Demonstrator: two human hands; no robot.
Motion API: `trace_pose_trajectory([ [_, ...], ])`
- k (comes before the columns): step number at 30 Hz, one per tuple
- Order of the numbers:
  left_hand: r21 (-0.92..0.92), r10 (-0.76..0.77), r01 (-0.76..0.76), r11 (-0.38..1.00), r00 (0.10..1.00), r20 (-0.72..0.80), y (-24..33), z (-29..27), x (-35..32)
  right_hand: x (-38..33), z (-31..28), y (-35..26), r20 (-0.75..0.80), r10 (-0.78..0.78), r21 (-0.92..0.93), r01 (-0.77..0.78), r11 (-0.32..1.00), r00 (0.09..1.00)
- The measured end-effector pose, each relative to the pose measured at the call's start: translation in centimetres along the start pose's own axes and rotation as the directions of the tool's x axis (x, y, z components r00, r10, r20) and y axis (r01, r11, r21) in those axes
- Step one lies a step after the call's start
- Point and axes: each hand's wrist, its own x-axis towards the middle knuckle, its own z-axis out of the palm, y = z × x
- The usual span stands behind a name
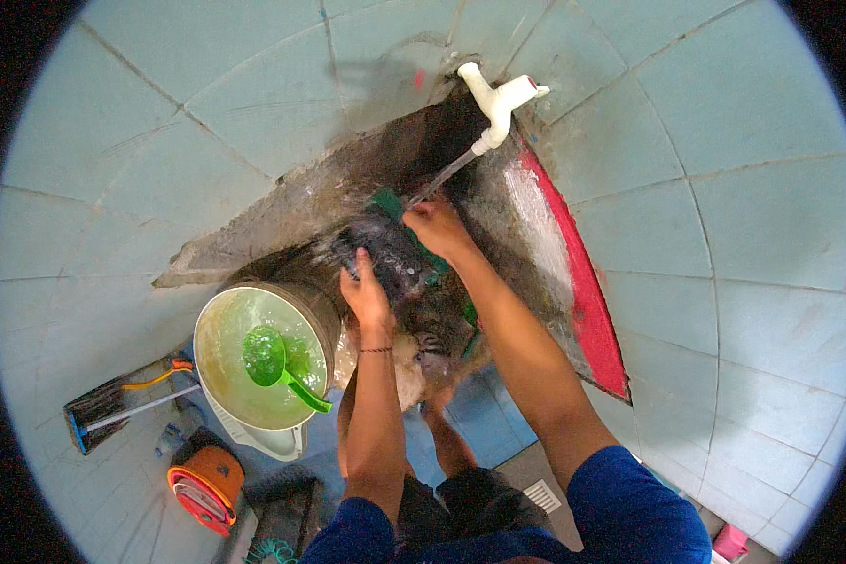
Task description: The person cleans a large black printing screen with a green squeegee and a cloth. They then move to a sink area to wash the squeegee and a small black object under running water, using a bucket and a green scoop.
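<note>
A dark, wet, roughly rectangular thing with green edges [385,246] is between my hands; its kind is not clear. My left hand [367,296] grips its near left side, with the thumb lying on top. My right hand [434,228] is closed at its far right edge, its fingertips partly hidden. From a white plastic tap [500,103] on the wall, a stream of water [445,177] falls beside my right fingers onto the thing.
A pale bucket [218,376] of cloudy water stands to my left, with a green dipper [265,355] floating in it. Farther left are an orange pail [214,470] and a long-handled brush [113,418]. A red-edged ledge [587,315] runs along the right wall.
</note>
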Motion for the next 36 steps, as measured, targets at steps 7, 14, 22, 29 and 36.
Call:
trace_pose_trajectory([
  [7,-0.309,-0.039,0.093,0.946,0.983,0.177,2.1,-1.2,0.1,-3.0,0.1,2.4,-0.004,-0.047,-0.005,0.047,0.999,0.999],
  [14,-0.368,-0.097,0.155,0.917,0.980,0.172,0.9,-1.3,1.4,-2.5,1.0,2.0,0.047,-0.009,0.020,0.009,1.000,0.999],
  [22,-0.407,-0.385,0.394,0.824,0.917,0.108,1.6,0.4,1.3,1.7,0.6,4.1,-0.044,0.020,0.169,-0.013,0.986,0.999],
  [29,-0.525,-0.403,0.713,0.466,0.698,0.592,-2.1,0.0,3.8,3.5,1.6,-1.7,0.062,0.153,0.729,-0.149,0.668,0.986],
  [36,-0.420,-0.444,0.747,0.516,0.652,0.615,-2.4,4.0,4.8,2.4,1.2,-2.3,0.162,0.398,0.545,-0.418,0.727,0.903],
])
